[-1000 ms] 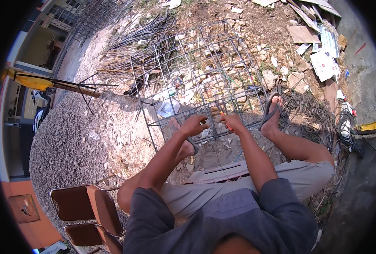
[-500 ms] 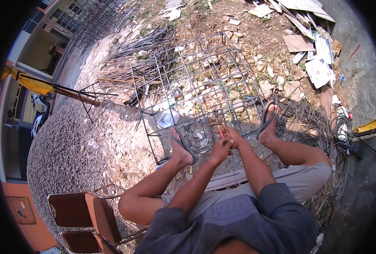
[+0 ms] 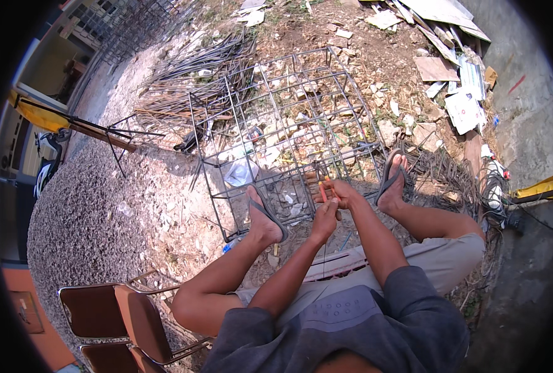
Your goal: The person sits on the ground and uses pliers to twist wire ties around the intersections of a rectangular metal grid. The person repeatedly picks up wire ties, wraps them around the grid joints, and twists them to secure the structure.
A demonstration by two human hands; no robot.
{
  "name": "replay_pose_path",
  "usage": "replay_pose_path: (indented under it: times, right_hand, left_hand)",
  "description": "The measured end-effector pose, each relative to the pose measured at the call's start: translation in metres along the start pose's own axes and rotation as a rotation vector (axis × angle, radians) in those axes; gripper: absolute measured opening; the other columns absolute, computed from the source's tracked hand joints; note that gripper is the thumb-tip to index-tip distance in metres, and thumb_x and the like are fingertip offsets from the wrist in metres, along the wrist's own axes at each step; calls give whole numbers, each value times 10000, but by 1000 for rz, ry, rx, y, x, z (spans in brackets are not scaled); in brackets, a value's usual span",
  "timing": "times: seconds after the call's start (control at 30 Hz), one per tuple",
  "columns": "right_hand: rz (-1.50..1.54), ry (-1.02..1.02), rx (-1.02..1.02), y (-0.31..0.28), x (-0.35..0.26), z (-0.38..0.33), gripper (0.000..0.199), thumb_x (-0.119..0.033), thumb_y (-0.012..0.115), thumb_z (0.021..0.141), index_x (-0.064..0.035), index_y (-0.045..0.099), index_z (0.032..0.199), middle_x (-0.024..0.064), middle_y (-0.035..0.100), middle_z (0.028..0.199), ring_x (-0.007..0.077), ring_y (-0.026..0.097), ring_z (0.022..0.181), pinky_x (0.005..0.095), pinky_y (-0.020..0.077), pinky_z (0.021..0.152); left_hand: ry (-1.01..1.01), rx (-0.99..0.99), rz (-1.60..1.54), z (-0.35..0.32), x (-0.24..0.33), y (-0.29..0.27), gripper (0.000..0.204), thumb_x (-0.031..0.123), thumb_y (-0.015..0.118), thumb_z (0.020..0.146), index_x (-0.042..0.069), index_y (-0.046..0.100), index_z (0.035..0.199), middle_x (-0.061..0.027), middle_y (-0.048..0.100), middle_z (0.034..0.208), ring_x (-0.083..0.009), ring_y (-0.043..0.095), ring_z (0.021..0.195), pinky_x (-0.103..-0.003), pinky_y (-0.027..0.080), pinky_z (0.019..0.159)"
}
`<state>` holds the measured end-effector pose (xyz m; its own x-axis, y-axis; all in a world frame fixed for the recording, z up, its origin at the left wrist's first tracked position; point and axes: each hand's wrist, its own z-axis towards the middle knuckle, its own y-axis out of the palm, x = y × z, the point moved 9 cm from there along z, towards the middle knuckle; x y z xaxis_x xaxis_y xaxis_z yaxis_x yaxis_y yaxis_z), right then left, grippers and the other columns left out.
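In my right hand (image 3: pixel 345 194) are pincers (image 3: pixel 324 191) with orange-red handles, their dark head toward a cage of tied steel bars (image 3: pixel 283 118). The fingers pass behind the handles, with the palm partly turned up. Just below and left, my closed left hand (image 3: pixel 325 220) is beside the handle ends, thumb upward. A thin dark wire (image 3: pixel 324 260) hangs under it and seems to run from its grip; the fingers hide the held part. The cage lies on the rubble in front of me, its near side between my feet.
Loose steel rods (image 3: pixel 208 71) are piled beyond the cage at left. A brown-padded metal chair (image 3: pixel 141 317) stands at my left by the gravel (image 3: pixel 96 230). Tangled wire or twigs (image 3: pixel 441 171) lie beyond my right foot. Boards (image 3: pixel 444 68) lean near the concrete wall (image 3: pixel 531 124).
My left hand has drawn slightly down and away from my right, and its thumb now points up. The right hand has spread its fingers somewhat around the pincers. The view has shifted slightly.
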<state>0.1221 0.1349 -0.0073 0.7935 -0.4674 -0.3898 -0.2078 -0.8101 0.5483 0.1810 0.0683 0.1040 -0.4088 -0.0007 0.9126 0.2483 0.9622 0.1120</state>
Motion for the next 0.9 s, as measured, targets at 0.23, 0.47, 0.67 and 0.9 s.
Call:
replay_pose_path:
  times: [0.23,0.47,0.67,0.9]
  right_hand:
    - [-63,108,-32,13,-2,-6,430,-345,380,1059,39,510,1201,283,652,1132,354,697,950,468,599,817]
    - [-202,132,120,9,-19,-14,438,-412,402,1053,-6,559,1094,154,673,922,233,658,731,360,576,615]
    - [-385,31,261,2,-13,-10,429,-456,477,1030,-61,573,893,37,559,661,112,475,481,261,402,406]
    - [-156,-35,112,17,23,-6,364,-393,516,1028,-40,586,967,1,518,679,105,469,524,257,401,456]
  left_hand:
    - [-79,-2,-67,-2,-2,-9,379,377,453,1045,74,635,910,19,526,648,-70,427,538,-256,332,508]
    - [-86,-2,-166,6,-3,-5,349,359,491,1036,73,653,920,23,523,649,-65,427,550,-252,325,509]
    - [-126,18,-221,8,-17,-4,347,313,497,1027,67,650,835,28,509,624,-63,412,526,-256,305,490]
    - [-141,98,-133,-5,-51,-25,360,360,480,1026,88,601,823,34,474,598,-70,403,472,-261,308,444]
